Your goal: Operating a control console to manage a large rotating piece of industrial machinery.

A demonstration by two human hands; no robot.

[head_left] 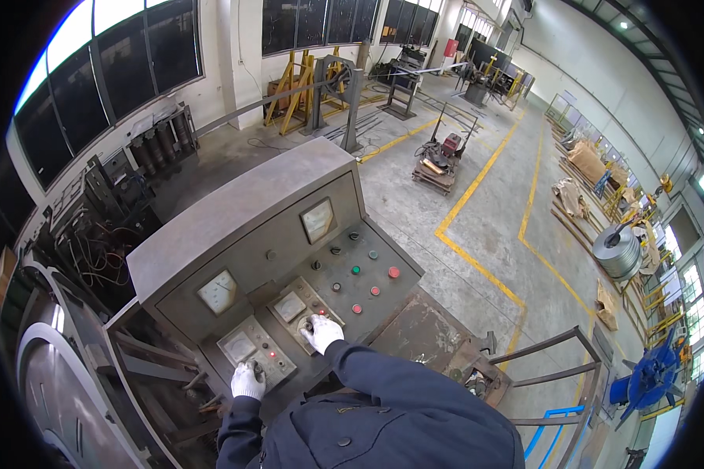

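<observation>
I stand at a grey metal control console (242,207) with a sloped front, wearing white gloves and dark sleeves. My left hand (248,381) is closed on a knob at the lower edge of the left meter panel (236,346), and its fingers mostly cover the knob. On the right meter panel (291,306), my right hand (321,334) grips another knob, also largely hidden. Small red lights glow near both hands. To the right are a green button (356,270), a red button (393,272) and several other buttons and switches. Two gauges, a left one (217,292) and a right one (317,221), sit in the upright face.
A large round machine housing (59,391) stands at the left. Metal railing (551,363) borders my place on the right. Beyond lie a wheeled cart (438,160), yellow floor lines (477,262), a steel strip coil (618,252) and a blue bladed machine part (649,377).
</observation>
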